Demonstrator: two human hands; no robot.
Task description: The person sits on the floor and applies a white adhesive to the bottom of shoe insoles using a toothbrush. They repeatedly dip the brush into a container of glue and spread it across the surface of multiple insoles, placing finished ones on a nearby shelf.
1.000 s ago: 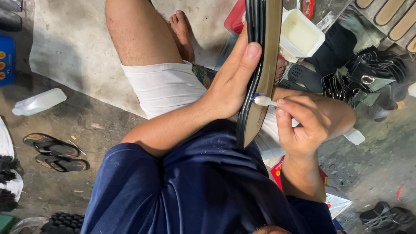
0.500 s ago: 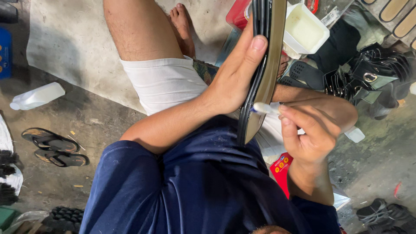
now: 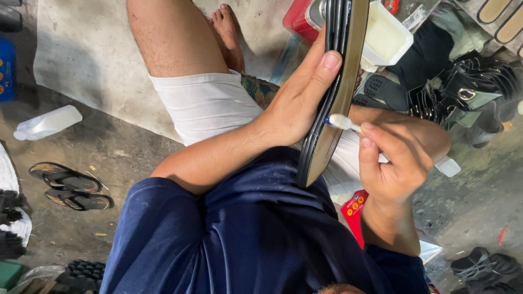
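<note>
Black shoe sole [image 3: 332,92] stands on edge, white toothbrush [image 3: 348,124] bristles touching it.

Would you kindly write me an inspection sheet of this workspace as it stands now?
Surface: worn concrete floor with a pale mat.
Job's things: black ridged shoe sole with tan face, held upright; white toothbrush, head on the tan face.
Clutter: white plastic bottle, dark flip-flops, white tub, black straps.
Grippers: left hand grips the sole; right hand holds the toothbrush.
Cables: nothing seen.
Surroundings: red box, dark shoe.
</note>
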